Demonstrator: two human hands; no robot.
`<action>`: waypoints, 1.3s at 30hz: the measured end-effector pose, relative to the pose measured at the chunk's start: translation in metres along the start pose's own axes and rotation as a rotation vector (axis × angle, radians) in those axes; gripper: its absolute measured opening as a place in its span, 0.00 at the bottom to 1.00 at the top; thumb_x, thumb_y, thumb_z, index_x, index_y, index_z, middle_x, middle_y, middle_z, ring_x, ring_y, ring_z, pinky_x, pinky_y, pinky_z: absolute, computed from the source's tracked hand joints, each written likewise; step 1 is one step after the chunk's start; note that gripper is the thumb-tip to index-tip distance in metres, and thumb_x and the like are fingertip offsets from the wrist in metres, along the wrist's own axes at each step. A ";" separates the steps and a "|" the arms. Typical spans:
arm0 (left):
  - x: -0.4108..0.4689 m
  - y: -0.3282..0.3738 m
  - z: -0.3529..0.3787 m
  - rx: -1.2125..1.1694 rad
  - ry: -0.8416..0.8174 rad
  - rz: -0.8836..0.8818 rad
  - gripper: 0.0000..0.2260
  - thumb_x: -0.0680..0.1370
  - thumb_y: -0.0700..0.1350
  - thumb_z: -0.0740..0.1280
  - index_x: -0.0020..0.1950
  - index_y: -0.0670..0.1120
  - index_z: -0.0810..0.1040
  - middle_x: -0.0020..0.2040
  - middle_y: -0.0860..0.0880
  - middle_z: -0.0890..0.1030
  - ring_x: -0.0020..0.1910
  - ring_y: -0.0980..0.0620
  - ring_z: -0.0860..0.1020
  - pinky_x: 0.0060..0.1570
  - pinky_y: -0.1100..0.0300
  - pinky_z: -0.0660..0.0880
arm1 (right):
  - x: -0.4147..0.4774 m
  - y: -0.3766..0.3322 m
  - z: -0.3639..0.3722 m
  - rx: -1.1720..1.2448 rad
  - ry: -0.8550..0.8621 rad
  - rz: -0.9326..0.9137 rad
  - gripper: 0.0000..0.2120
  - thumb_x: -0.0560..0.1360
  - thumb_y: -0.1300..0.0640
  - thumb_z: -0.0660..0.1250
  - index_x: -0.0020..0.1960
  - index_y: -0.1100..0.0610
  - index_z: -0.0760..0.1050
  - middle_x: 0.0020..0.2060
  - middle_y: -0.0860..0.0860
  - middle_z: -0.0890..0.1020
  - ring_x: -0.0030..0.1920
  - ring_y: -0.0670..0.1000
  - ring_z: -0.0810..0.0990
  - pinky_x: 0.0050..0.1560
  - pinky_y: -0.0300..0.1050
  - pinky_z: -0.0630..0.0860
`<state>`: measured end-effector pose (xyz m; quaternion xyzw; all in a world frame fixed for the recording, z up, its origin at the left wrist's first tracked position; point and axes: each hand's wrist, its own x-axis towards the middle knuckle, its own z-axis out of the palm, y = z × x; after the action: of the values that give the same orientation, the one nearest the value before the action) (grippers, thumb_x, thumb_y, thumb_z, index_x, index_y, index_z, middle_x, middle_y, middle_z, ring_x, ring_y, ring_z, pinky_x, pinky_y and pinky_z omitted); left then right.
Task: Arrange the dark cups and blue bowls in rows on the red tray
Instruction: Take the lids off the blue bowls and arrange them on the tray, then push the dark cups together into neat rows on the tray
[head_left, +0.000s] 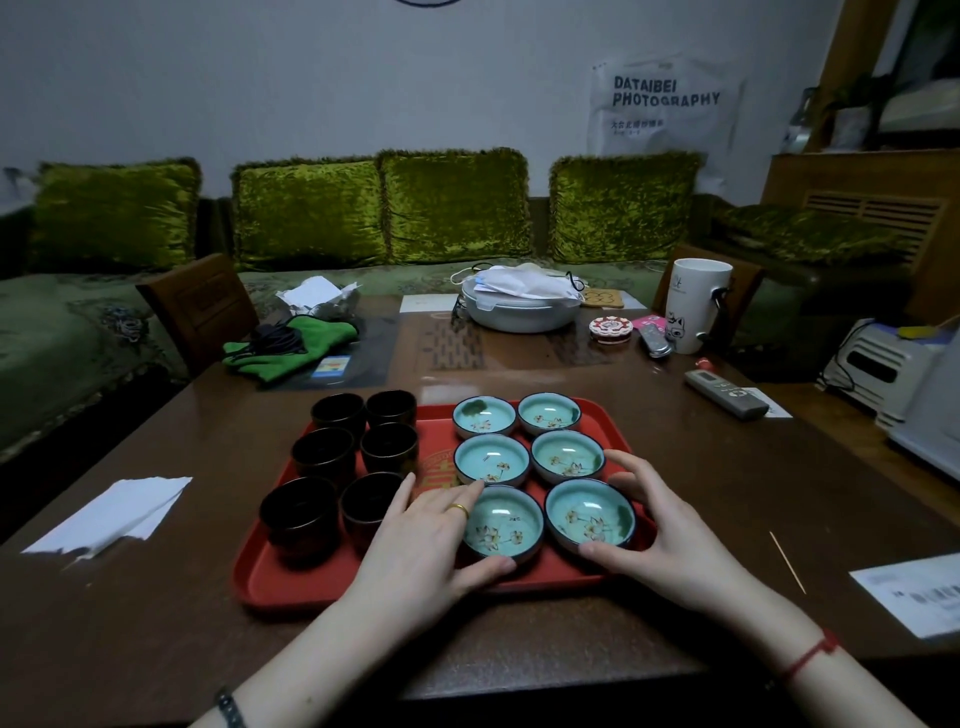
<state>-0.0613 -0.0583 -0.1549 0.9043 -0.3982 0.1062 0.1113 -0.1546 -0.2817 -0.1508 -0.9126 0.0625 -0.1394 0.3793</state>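
Observation:
A red tray lies on the brown table. Several dark cups stand in two columns on its left half. Several blue bowls with flower patterns sit in two columns on its right half. My left hand curls around the near-left blue bowl, thumb at its front rim, fingers at its far left side. My right hand cups the near-right blue bowl, thumb at the front, fingers round its right side.
White paper lies left of the tray. A remote, a white mug, a covered grey pot and a green cloth sit further back. A thin stick and a printed sheet lie at the right.

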 end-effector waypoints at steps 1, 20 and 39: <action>-0.002 0.000 -0.002 -0.006 0.015 0.009 0.37 0.71 0.68 0.55 0.74 0.51 0.51 0.74 0.57 0.61 0.73 0.61 0.56 0.72 0.58 0.37 | 0.000 -0.003 0.000 0.003 -0.004 -0.016 0.40 0.60 0.44 0.76 0.65 0.37 0.57 0.59 0.42 0.70 0.59 0.37 0.68 0.58 0.33 0.63; -0.059 -0.098 -0.034 -0.397 0.268 -0.294 0.35 0.65 0.57 0.72 0.69 0.53 0.63 0.68 0.52 0.67 0.68 0.57 0.65 0.68 0.63 0.60 | 0.044 -0.094 0.094 0.051 -0.100 -0.286 0.40 0.61 0.45 0.75 0.68 0.43 0.58 0.60 0.41 0.70 0.64 0.40 0.67 0.63 0.35 0.62; -0.060 -0.117 -0.013 -0.600 0.299 -0.434 0.31 0.67 0.50 0.74 0.67 0.53 0.65 0.61 0.51 0.77 0.61 0.58 0.71 0.57 0.71 0.63 | 0.064 -0.098 0.132 0.028 -0.072 -0.243 0.41 0.61 0.47 0.76 0.68 0.46 0.59 0.51 0.41 0.71 0.57 0.44 0.72 0.57 0.36 0.67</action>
<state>-0.0150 0.0638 -0.1734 0.8695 -0.1905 0.0896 0.4469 -0.0533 -0.1372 -0.1569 -0.9125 -0.0643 -0.1524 0.3742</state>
